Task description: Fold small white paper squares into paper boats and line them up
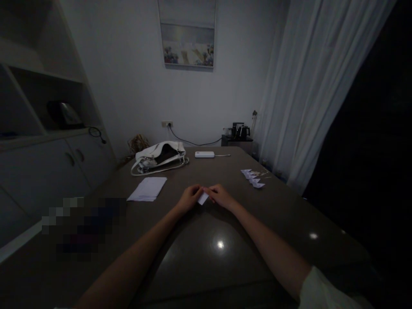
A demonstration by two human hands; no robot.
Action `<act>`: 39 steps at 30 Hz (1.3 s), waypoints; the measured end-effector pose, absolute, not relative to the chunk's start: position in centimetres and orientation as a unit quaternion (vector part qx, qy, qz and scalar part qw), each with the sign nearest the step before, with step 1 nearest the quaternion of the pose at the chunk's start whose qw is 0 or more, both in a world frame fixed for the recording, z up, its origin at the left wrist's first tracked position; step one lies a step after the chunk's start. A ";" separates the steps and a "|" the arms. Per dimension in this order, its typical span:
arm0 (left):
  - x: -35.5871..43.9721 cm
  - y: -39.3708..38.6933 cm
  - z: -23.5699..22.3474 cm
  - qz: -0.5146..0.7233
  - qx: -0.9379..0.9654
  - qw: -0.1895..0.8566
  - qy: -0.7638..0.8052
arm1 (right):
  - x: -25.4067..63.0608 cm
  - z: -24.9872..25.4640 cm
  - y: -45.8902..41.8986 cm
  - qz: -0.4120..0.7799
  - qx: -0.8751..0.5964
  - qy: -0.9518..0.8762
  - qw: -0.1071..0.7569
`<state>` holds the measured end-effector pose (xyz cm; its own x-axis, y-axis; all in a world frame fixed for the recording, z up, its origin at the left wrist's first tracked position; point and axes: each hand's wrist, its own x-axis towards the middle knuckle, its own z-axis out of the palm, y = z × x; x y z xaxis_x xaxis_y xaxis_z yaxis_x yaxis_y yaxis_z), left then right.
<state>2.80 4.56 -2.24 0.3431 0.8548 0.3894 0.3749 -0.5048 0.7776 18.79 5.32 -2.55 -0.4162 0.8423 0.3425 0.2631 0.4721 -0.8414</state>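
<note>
Both hands meet over the middle of the dark table (pixel 180 257), pinching one small piece of folded white paper (pixel 203 198). My left hand (pixel 190 198) is closed on the paper's left side. On its right side, the fingers of my right hand (pixel 220 196) are closed too. A corner of the paper points down toward me; its upper part is hidden by the fingers. To the left lies a stack of white paper sheets (pixel 148 189). Several small folded paper pieces (pixel 252 178) with pointed tips stand in a row on the right.
A white handbag (pixel 159 155) rests at the table's back left. Near the far edge is a white power bank (pixel 204 154) with a short cable. Beyond the table stand a dark coffee pot (pixel 242 131) and a white curtain (pixel 289 86). A blurred patch covers the left side.
</note>
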 end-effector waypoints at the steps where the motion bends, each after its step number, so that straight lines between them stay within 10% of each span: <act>1: 2.8 4.6 -2.2 0.412 0.761 0.309 0.394 | 18.7 -2.6 5.3 0.372 -0.363 -0.754 0.402; 39: 2.6 5.3 -2.7 0.498 0.685 0.290 0.446 | 18.7 -2.6 5.4 0.339 -0.365 -0.770 0.399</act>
